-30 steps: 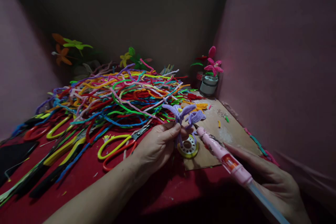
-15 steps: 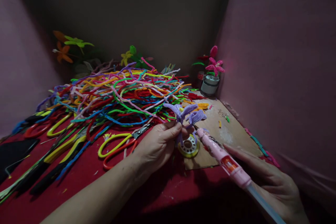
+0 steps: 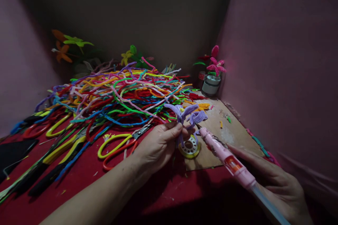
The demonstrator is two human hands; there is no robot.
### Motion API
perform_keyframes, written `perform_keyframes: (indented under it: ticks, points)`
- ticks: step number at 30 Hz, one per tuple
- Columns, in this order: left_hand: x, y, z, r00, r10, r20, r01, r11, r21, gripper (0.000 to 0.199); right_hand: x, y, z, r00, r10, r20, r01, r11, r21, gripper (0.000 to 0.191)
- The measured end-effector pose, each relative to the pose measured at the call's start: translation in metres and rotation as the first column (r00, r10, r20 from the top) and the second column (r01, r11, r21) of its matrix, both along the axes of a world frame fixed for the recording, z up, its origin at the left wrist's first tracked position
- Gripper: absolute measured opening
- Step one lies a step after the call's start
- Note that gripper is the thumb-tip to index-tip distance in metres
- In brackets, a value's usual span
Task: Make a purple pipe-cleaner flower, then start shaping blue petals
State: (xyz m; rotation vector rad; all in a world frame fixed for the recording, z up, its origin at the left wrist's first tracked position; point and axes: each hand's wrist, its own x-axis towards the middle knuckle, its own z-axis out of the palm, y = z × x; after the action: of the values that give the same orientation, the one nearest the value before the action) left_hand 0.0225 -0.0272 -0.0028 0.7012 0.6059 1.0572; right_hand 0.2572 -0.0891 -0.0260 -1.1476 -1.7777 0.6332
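Observation:
Between the thumb and fingers of my left hand (image 3: 165, 140) is a purple fuzzy flower (image 3: 181, 111) with a yellow centre. More purple petals (image 3: 197, 117) stand just right of it, beside my fingertips. My right hand (image 3: 274, 179) is wrapped round a pink glue gun (image 3: 224, 156), whose dark tip is at the base of those right petals. A clear glue stick (image 3: 269, 205) sticks out of its back end. Below the flower a yellow-rimmed tape roll (image 3: 189, 147) lies partly on the wooden board (image 3: 237, 130).
A big heap of coloured fuzzy stems (image 3: 118, 95) covers the red cloth (image 3: 87, 190). Scissors (image 3: 114, 146) and yellow-black pliers (image 3: 60, 151) lie at its front. At the back right stands a grey pot (image 3: 211, 85) with pink flowers; walls close both sides.
The glue gun and my right hand have shifted very slightly right. My left hand keeps its hold on the purple flower, almost unmoved.

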Motion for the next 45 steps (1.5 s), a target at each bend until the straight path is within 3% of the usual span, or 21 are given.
perform_keyframes:
  ticks: [7, 13, 18, 25, 28, 31, 34, 36, 37, 38, 40, 43, 45]
  points:
    - [0.001, 0.001, 0.004, 0.997, 0.062, 0.045, -0.062, 0.998, -0.015, 0.021, 0.011, 0.000, 0.000, 0.999, -0.041, 0.016, 0.040, 0.996, 0.077, 0.042]
    - [0.000, 0.003, 0.005, 0.992, 0.092, 0.086, -0.087, 0.995, -0.052, 0.022, 0.027, 0.009, 0.004, 0.969, -0.246, 0.013, 0.244, 0.967, 0.073, 0.038]
    - [0.000, 0.003, 0.006, 0.990, 0.117, 0.072, -0.112, 0.991, -0.072, 0.022, 0.043, 0.036, -0.002, 0.924, -0.316, 0.216, 0.303, 0.949, 0.093, 0.038]
    - [-0.001, 0.003, 0.007, 0.991, 0.118, 0.063, -0.115, 0.992, -0.054, 0.018, 0.062, 0.083, -0.015, 0.789, -0.390, 0.474, 0.253, 0.910, 0.328, 0.037]
    - [-0.001, 0.003, 0.007, 0.991, 0.111, 0.074, -0.107, 0.993, -0.050, 0.017, 0.068, 0.097, -0.016, 0.747, -0.340, 0.571, 0.176, 0.930, 0.323, 0.040]
    - [-0.001, 0.002, 0.007, 0.992, 0.095, 0.083, -0.090, 0.994, -0.064, 0.015, 0.063, 0.097, -0.010, 0.755, -0.300, 0.584, 0.115, 0.936, 0.332, 0.036]
    - [-0.002, 0.000, 0.006, 0.995, 0.027, 0.100, -0.020, 0.997, -0.071, 0.018, 0.035, 0.081, 0.004, 0.861, -0.290, 0.417, 0.159, 0.934, 0.320, 0.033]
    - [-0.001, -0.002, 0.006, 0.994, -0.020, 0.109, 0.026, 0.998, -0.058, 0.020, 0.006, 0.068, 0.013, 0.971, -0.167, 0.171, 0.152, 0.984, 0.095, 0.030]
    - [-0.001, -0.003, 0.007, 0.993, -0.039, 0.112, 0.044, 0.998, -0.050, 0.021, -0.009, 0.063, 0.016, 0.997, -0.069, 0.035, 0.071, 0.995, -0.069, 0.029]
    - [0.000, -0.003, 0.007, 0.992, -0.053, 0.116, 0.058, 0.998, -0.039, 0.022, -0.023, 0.060, 0.018, 0.993, 0.019, -0.119, -0.047, 0.972, -0.232, 0.031]
    - [0.000, -0.005, 0.008, 0.990, -0.074, 0.120, 0.077, 0.997, -0.025, 0.023, -0.045, 0.060, 0.020, 0.897, 0.087, -0.434, -0.271, 0.883, -0.383, 0.030]
    - [0.001, -0.006, 0.009, 0.991, -0.075, 0.110, 0.077, 0.997, -0.008, 0.022, -0.060, 0.068, 0.018, 0.732, 0.117, -0.671, -0.461, 0.811, -0.361, 0.026]
    - [0.001, -0.007, 0.010, 0.993, -0.074, 0.090, 0.074, 0.997, -0.004, 0.021, -0.062, 0.073, 0.017, 0.698, 0.127, -0.705, -0.492, 0.800, -0.343, 0.022]
